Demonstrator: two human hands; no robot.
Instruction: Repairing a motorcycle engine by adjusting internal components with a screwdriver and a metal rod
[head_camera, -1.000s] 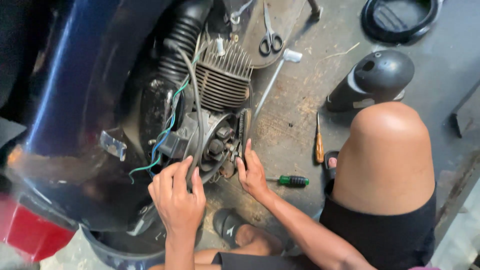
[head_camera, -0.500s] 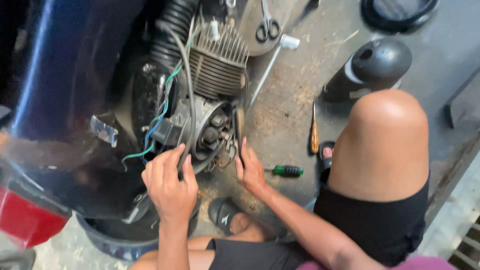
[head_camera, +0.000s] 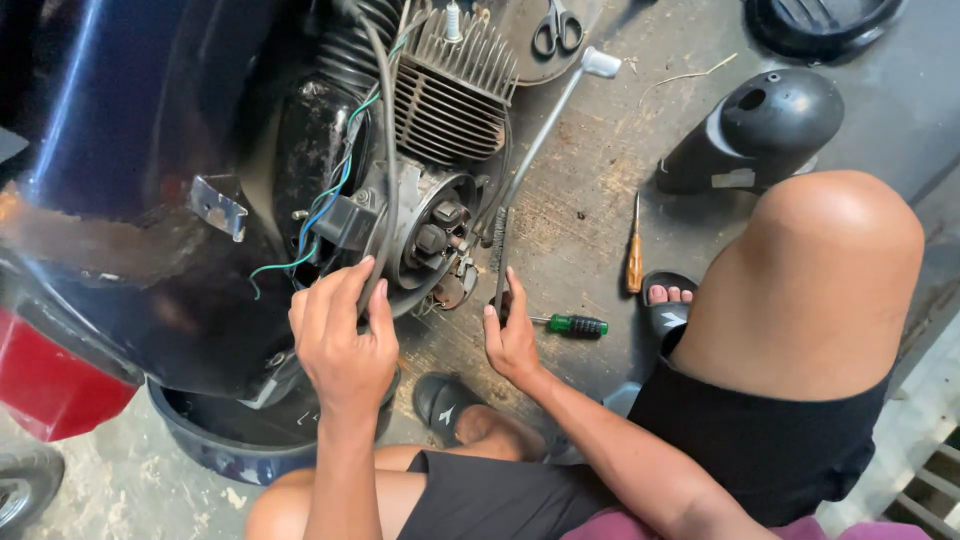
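Engine (head_camera: 440, 190) of a dark blue scooter (head_camera: 120, 150) lies exposed on the concrete floor (head_camera: 590, 180), its finned cylinder (head_camera: 455, 85) above the round open housing (head_camera: 430, 240) as seen from the head camera. Left hand (head_camera: 345, 340) sits at the lower left edge of that housing, fingers (head_camera: 350, 290) curled narrowly round a grey cable (head_camera: 385, 170) that runs up across the engine; blue and green wires (head_camera: 320, 215) hang just beyond the fingertips, beside a small black box (head_camera: 345, 222). Right hand (head_camera: 512, 340) rests to the right of the housing, thumb and fingers closed on the lower end of a slim wire brush (head_camera: 498, 255) that stands nearly upright, its bristled end close to the housing rim; whether the bristles touch the metal cannot be told. Green-handled screwdriver (head_camera: 572, 325) lies on the floor just right of the right fingers, apart from them. Wooden-handled screwdriver (head_camera: 634, 255) lies farther right, near a sandalled foot (head_camera: 668, 298). Long socket wrench (head_camera: 545, 135) slants from above the right fingers toward the upper right. Scissors (head_camera: 556, 28) rest on a round metal cover (head_camera: 540, 45) well above both hands. Black plastic shroud (head_camera: 755, 130) sits well to the upper right, past the person's raised knee (head_camera: 820, 270). A second sandal (head_camera: 445, 405) shows below, between the two forearms.
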